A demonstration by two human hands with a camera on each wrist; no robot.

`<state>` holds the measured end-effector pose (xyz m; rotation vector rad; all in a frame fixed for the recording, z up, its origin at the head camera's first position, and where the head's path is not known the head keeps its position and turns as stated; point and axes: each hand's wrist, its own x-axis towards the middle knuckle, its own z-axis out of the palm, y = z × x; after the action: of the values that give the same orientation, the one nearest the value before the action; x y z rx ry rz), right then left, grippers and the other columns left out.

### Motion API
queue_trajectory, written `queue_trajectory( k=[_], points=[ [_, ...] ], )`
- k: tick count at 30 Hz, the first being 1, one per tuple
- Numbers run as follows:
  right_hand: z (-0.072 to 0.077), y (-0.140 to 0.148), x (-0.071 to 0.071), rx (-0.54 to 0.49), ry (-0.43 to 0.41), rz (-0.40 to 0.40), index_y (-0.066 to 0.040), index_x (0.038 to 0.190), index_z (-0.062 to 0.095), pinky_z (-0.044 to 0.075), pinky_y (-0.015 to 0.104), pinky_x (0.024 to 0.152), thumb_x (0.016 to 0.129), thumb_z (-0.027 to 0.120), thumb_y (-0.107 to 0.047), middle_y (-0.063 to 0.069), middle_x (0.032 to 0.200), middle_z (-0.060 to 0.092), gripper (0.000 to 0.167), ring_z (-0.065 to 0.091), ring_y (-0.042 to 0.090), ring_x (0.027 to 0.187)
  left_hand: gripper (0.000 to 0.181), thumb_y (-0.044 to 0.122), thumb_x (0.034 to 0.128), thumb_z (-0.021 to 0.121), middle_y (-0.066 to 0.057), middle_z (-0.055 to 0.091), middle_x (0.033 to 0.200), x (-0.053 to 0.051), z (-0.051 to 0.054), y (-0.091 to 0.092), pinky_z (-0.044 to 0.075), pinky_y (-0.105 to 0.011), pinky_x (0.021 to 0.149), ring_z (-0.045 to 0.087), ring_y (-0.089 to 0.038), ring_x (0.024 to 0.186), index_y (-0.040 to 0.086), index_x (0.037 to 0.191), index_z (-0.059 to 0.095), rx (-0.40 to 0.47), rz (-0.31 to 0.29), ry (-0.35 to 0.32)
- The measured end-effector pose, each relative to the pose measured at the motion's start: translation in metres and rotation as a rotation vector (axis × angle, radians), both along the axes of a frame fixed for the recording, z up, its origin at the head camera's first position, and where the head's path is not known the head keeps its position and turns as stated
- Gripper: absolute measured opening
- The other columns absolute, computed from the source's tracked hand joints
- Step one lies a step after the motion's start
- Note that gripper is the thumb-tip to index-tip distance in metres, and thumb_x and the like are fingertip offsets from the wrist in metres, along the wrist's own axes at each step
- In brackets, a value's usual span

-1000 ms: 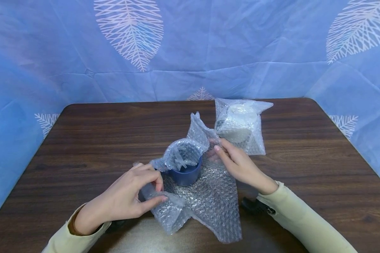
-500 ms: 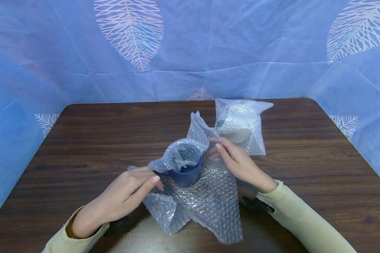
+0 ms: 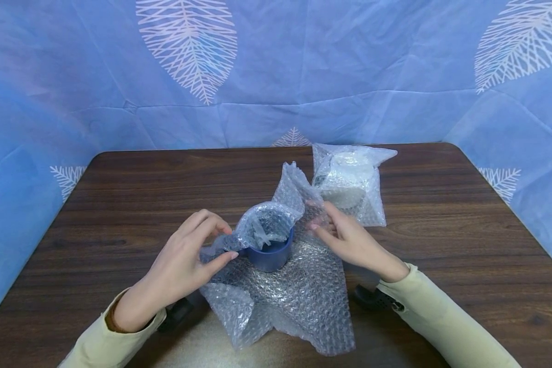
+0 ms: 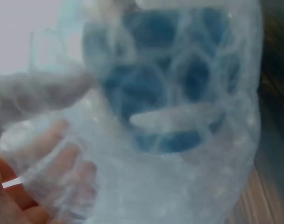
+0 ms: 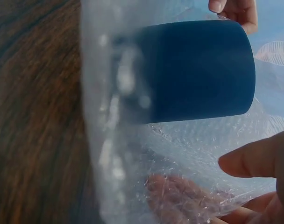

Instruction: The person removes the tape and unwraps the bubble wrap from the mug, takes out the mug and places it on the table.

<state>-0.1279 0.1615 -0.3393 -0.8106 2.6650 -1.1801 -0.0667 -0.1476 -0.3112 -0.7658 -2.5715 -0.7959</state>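
Observation:
A blue cup [image 3: 270, 258] sits on bubble wrap [image 3: 303, 276], with part of the wrap folded over its mouth and left side. My left hand [image 3: 179, 266] pinches the wrap at the cup's left between thumb and fingers. At the cup's right, my right hand [image 3: 349, 240] has its fingers behind a raised flap, its thumb held apart. Through the wrap, the cup [image 4: 156, 84] shows blurred in the left wrist view. In the right wrist view the cup's smooth side [image 5: 202, 70] is bare beyond the wrap edge, above my right thumb [image 5: 249, 161].
A second bubble-wrapped bundle [image 3: 349, 179], with something pale inside, lies at the back right, close behind my right hand. The dark wooden table [image 3: 142, 194] ends at a blue cloth backdrop [image 3: 267, 61] with white leaf prints.
My left hand has left the near-left flap and moved up to the wrap at the cup's left. My right thumb has come away from the flap, which has shifted slightly right.

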Motion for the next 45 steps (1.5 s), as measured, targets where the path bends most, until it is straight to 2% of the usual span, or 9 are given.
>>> queue_trajectory(
  k=[5, 10, 15, 20, 24, 28, 31, 38, 45],
  points=[
    [0.0, 0.004, 0.002, 0.045, -0.001, 0.01, -0.004, 0.125, 0.045, 0.035, 0.023, 0.042, 0.093, 0.055, -0.005, 0.005, 0.072, 0.062, 0.034, 0.035, 0.003, 0.044, 0.038, 0.019, 0.0767, 0.082, -0.001, 0.064, 0.102, -0.004, -0.002, -0.001, 0.053, -0.034, 0.072, 0.06, -0.013, 0.087, 0.011, 0.108, 0.062, -0.019, 0.001, -0.076],
    [-0.001, 0.006, 0.002, 0.075, 0.007, 0.017, -0.006, 0.136, 0.041, 0.03, 0.021, 0.041, 0.088, 0.052, 0.002, -0.004, 0.058, 0.044, 0.05, 0.027, 0.001, 0.042, 0.034, 0.02, 0.0829, 0.076, -0.002, 0.067, 0.103, -0.007, -0.003, -0.001, 0.055, -0.036, 0.072, 0.066, -0.015, 0.089, 0.01, 0.112, 0.063, 0.002, 0.01, -0.11],
    [-0.002, 0.008, 0.002, 0.046, 0.002, 0.043, -0.008, 0.144, 0.036, 0.032, 0.023, 0.038, 0.088, 0.048, 0.006, 0.006, 0.09, 0.069, 0.059, 0.028, 0.001, 0.04, 0.025, 0.016, 0.0864, 0.072, -0.004, 0.07, 0.1, -0.01, -0.003, -0.002, 0.055, -0.036, 0.071, 0.068, -0.016, 0.088, 0.009, 0.109, 0.066, 0.048, 0.021, -0.066],
    [-0.002, 0.008, 0.003, 0.078, -0.002, 0.028, -0.005, 0.122, 0.046, 0.031, 0.022, 0.042, 0.088, 0.047, 0.005, 0.0, 0.069, 0.055, 0.036, 0.027, 0.002, 0.043, 0.018, 0.011, 0.0879, 0.07, -0.004, 0.073, 0.094, -0.016, -0.002, -0.004, 0.054, -0.035, 0.064, 0.069, -0.017, 0.084, 0.007, 0.105, 0.067, 0.111, 0.074, -0.047],
    [-0.003, 0.007, 0.002, 0.053, -0.008, 0.036, -0.006, 0.133, 0.043, 0.033, 0.022, 0.04, 0.088, 0.046, 0.007, 0.006, 0.087, 0.068, 0.048, 0.036, 0.005, 0.044, 0.014, 0.01, 0.0898, 0.067, -0.007, 0.072, 0.09, -0.022, -0.002, -0.006, 0.056, -0.034, 0.064, 0.069, -0.017, 0.077, 0.006, 0.104, 0.068, 0.168, 0.124, -0.096],
    [-0.005, 0.007, 0.001, 0.011, -0.014, 0.051, -0.006, 0.142, 0.037, 0.038, 0.023, 0.042, 0.089, 0.045, 0.01, 0.015, 0.107, 0.07, 0.056, 0.066, 0.016, 0.071, 0.014, 0.012, 0.091, 0.066, -0.01, 0.072, 0.091, -0.027, -0.002, -0.009, 0.057, -0.034, 0.067, 0.068, -0.017, 0.072, 0.005, 0.103, 0.067, 0.199, 0.181, -0.135],
    [-0.006, 0.008, 0.002, 0.001, -0.011, 0.049, -0.003, 0.141, 0.038, 0.042, 0.023, 0.045, 0.09, 0.046, 0.011, 0.017, 0.108, 0.07, 0.053, 0.07, 0.025, 0.088, 0.015, 0.012, 0.0901, 0.067, -0.01, 0.07, 0.09, -0.029, -0.003, -0.011, 0.057, -0.035, 0.067, 0.068, -0.019, 0.074, 0.004, 0.101, 0.063, 0.211, 0.236, -0.149],
    [-0.007, 0.008, 0.0, 0.002, -0.01, 0.06, -0.003, 0.141, 0.038, 0.045, 0.024, 0.049, 0.092, 0.046, 0.009, 0.016, 0.107, 0.07, 0.051, 0.069, 0.027, 0.094, 0.021, 0.003, 0.0841, 0.071, -0.011, 0.066, 0.09, -0.031, -0.004, -0.017, 0.056, -0.042, 0.068, 0.069, -0.025, 0.078, 0.003, 0.092, 0.052, 0.253, 0.334, -0.094],
    [-0.007, 0.01, 0.0, 0.003, -0.027, 0.044, -0.002, 0.14, 0.04, 0.044, 0.024, 0.047, 0.092, 0.046, 0.01, 0.017, 0.107, 0.07, 0.05, 0.07, 0.025, 0.09, 0.015, -0.006, 0.0857, 0.063, -0.005, 0.065, 0.093, -0.034, -0.006, -0.017, 0.047, -0.017, 0.062, 0.065, -0.019, 0.078, 0.007, 0.083, 0.069, 0.262, 0.316, -0.016]
  ],
)
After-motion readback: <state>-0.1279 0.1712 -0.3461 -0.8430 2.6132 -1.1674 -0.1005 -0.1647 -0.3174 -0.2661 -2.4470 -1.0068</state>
